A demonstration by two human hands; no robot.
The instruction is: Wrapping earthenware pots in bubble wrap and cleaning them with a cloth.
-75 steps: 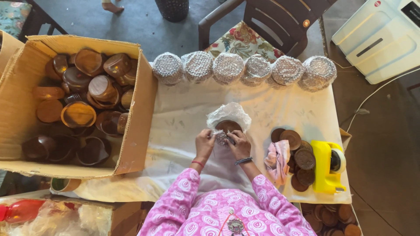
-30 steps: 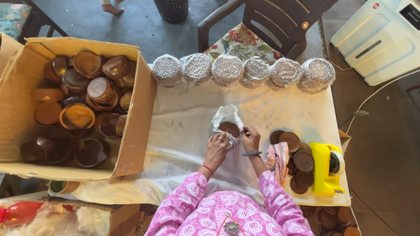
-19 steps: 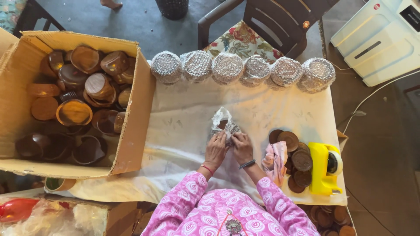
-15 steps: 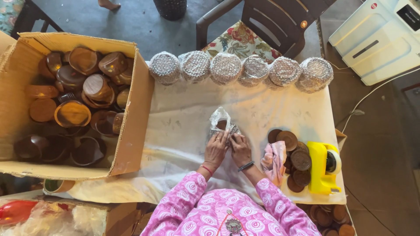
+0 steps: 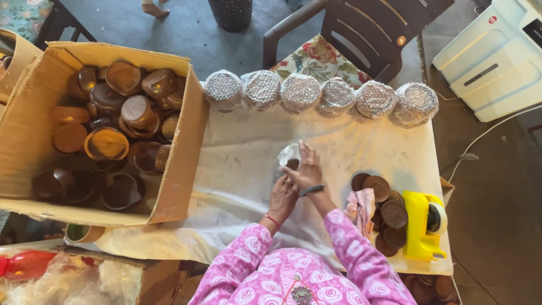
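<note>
A brown pot (image 5: 292,164) half wrapped in foil is pressed at table centre by left hand (image 5: 282,197) & right hand (image 5: 306,169) (both closed around it). Six foil-wrapped pots (image 5: 319,96) are lined at the far edge; many bare ones are left in the cardboard box (image 5: 180,164).

wrapped pot (image 5: 289,158): mostly behind right hand (image 5: 305,169); only a foil edge and a brown patch show
left hand (image 5: 282,195): fingertips tucked under the right hand, grip can't be told
red bottle (image 5: 25,264): near left, cut by frame edge, blurred through plastic bag (image 5: 79,282)
white appliance (image 5: 497,56): far right, cropped by frame edge
brown lids (image 5: 429,289): below table, near right, cut by bottom edge
chair (image 5: 361,34): top cropped
</note>
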